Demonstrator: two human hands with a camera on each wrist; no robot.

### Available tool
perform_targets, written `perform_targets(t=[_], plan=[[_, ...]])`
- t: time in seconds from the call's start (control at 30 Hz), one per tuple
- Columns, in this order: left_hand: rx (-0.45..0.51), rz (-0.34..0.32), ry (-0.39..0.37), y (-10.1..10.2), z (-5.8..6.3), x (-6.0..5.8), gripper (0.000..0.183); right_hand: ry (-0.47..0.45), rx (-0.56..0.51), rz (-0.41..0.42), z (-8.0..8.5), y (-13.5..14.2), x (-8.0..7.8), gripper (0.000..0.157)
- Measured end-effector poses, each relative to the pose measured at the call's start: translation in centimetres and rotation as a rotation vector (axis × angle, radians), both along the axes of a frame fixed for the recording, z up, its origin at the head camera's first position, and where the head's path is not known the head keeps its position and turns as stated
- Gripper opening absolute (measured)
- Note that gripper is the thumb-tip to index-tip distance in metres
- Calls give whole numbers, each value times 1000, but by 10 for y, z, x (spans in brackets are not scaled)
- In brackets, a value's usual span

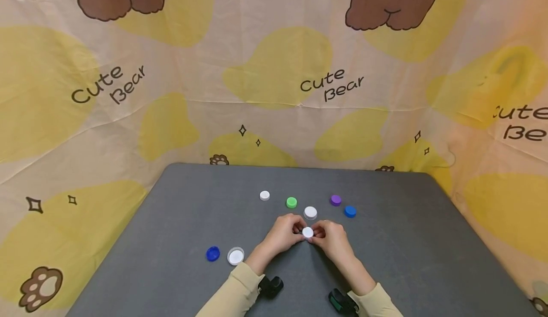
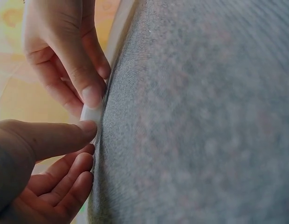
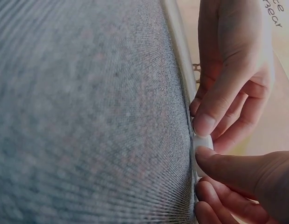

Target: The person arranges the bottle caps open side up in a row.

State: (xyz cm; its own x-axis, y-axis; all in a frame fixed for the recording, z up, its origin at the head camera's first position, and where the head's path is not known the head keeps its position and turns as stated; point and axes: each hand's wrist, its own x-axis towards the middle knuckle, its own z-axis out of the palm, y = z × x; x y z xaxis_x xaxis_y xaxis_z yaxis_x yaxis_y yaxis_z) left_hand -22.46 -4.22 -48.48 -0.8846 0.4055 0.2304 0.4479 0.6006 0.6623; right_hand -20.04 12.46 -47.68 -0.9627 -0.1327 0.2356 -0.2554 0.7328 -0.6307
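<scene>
A small white bottle cap [image 1: 308, 232] lies on the grey table [image 1: 402, 260], between both hands. My left hand [image 1: 281, 235] grips it from the left with curled fingers and thumb. From the right, my right hand [image 1: 335, 242] holds the opposite side in the same way. The left wrist view has both thumb tips against the white cap [image 2: 91, 113], low at the cloth surface. In the right wrist view the cap [image 3: 203, 141] shows between the two thumbs, its far side hidden by fingers. Just beyond the hands sits a larger white cap [image 1: 310, 213].
Behind the hands stand another white cap [image 1: 264, 195], a green cap [image 1: 291, 203], a purple cap [image 1: 336, 200] and a blue cap [image 1: 350, 211]. Left of the left forearm lie a dark blue cap [image 1: 213, 253] and a white cap with a clear rim [image 1: 236, 256]. A printed curtain [image 1: 274, 69] surrounds the table.
</scene>
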Motion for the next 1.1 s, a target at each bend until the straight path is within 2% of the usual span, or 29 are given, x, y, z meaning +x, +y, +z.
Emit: perform_targets(t=[0.37, 0.77, 1.1], plan=[[47, 16, -48, -3, 8, 6, 18, 49, -7, 15, 5, -2, 5, 21], [110, 1, -16, -14, 15, 15, 21, 60, -63, 58, 12, -7, 10, 21], [118, -1, 10, -27, 21, 25, 18, 61, -131, 135, 17, -12, 15, 21]])
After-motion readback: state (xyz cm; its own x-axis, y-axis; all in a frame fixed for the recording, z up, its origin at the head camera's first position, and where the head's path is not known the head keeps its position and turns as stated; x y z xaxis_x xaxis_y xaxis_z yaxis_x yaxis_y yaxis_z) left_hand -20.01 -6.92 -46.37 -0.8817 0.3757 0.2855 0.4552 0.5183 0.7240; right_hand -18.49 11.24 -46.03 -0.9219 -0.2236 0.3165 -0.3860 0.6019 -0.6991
